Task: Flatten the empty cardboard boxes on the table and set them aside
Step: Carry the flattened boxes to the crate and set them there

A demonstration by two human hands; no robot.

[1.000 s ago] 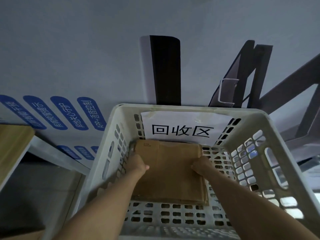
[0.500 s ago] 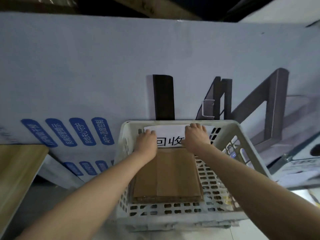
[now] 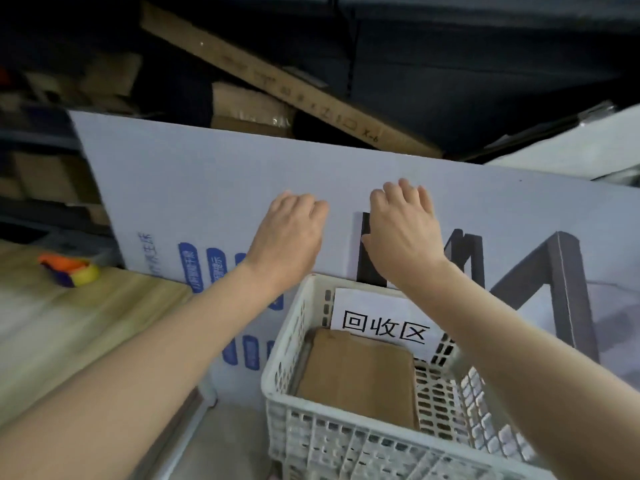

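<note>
Nearest us, in the white basket (image 3: 277, 379), we see the flattened cardboard (image 3: 360, 375) lying flat on the bottom. It is brown and creased, its long side running away from us toward the labelled far wall. Beyond it the left hand (image 3: 287, 237) and right hand (image 3: 401, 230) hang empty, fingers close together and gently bent, before the printed board (image 3: 207, 188).

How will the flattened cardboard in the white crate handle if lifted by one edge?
The flattened cardboard lies flat with straight edges, so probably fairly stiff. Layered edges show at its far end, so sheets may slide apart. Thin: likely light.
</note>
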